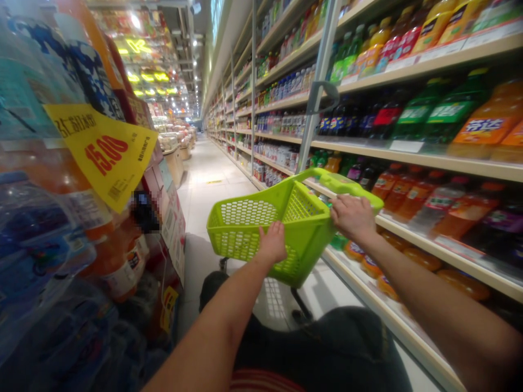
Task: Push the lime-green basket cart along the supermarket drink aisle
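Observation:
A lime-green plastic shopping cart [304, 253] stands in front of me, turned at an angle across the aisle. My right hand [353, 216] is closed around its handle, close to the drink shelves. Along the near side of the cart, my left hand [274, 241] grips the upper rim, its fingertips partly hidden over the edge. Perforated walls form the cart's basket, and dark casters show beneath it. My legs [318, 337] in dark trousers are bent close behind the cart.
Shelves of soda bottles [453, 109] line the right side, close to the cart. Stacked bottled drinks [85, 201] crowd the left, with a yellow price sign [108, 149] sticking out. The tiled aisle floor [204, 169] runs ahead between them.

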The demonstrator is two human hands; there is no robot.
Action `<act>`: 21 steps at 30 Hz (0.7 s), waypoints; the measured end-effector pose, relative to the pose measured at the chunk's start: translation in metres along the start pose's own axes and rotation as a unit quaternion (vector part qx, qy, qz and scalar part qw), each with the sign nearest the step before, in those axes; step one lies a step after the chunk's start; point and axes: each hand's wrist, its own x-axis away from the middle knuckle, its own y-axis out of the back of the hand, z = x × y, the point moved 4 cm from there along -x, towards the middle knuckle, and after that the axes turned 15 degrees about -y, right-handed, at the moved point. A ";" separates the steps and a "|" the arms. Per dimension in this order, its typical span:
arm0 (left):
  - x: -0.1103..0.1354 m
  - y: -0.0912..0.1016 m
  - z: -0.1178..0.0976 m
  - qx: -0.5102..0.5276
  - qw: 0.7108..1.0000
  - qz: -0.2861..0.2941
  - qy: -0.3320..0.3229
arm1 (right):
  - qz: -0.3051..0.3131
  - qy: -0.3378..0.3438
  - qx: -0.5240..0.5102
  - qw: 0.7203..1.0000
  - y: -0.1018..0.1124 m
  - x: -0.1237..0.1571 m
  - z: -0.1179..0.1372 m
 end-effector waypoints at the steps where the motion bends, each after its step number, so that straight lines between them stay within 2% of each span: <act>1: -0.001 0.000 0.000 0.000 1.000 -0.001 0.004 | 0.001 -0.003 -0.002 1.000 0.001 0.000 -0.001; 9: 0.001 0.000 0.000 -0.014 1.000 0.000 0.002 | 0.008 0.066 -0.032 0.997 -0.001 0.018 0.040; 12: 0.001 0.001 0.003 -0.008 1.000 -0.005 0.011 | 0.007 0.064 -0.037 0.997 -0.002 0.015 0.031; 17: -0.002 -0.001 0.006 0.001 1.000 -0.004 0.010 | -0.021 -0.011 -0.029 0.999 -0.002 0.009 0.007; 21: -0.002 -0.002 0.007 -0.001 1.000 -0.001 0.011 | -0.010 0.010 -0.044 0.999 -0.004 0.021 0.027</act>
